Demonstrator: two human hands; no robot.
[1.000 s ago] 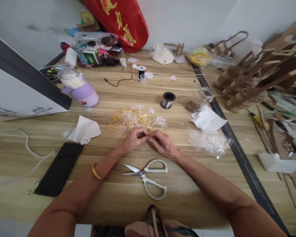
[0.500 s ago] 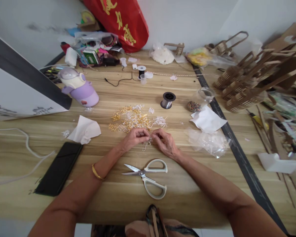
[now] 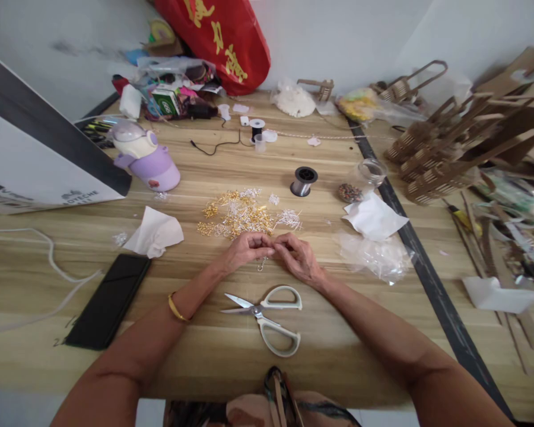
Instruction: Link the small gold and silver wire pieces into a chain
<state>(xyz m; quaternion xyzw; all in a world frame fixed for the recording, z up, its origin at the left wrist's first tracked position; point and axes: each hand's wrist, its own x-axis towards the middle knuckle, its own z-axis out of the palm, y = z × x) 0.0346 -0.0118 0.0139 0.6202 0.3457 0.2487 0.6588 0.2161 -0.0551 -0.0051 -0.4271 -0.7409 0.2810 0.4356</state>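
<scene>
left hand [image 3: 244,249] pinches small metal piece [image 3: 261,265] | right hand [image 3: 301,258] pinches same piece, fingertips meeting the left's | piece dangles just above table [image 3: 204,178], between pile of gold and silver findings [image 3: 238,213] and scissors [image 3: 267,317] | piece too tiny to identify, its top hidden by fingers

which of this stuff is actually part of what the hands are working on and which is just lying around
In hand: left hand and right hand pinching a small metal piece; pile of gold and silver findings just beyond them.
Lying about: scissors, black phone, crumpled tissue, purple bottle, grey spool, red bag.
</scene>
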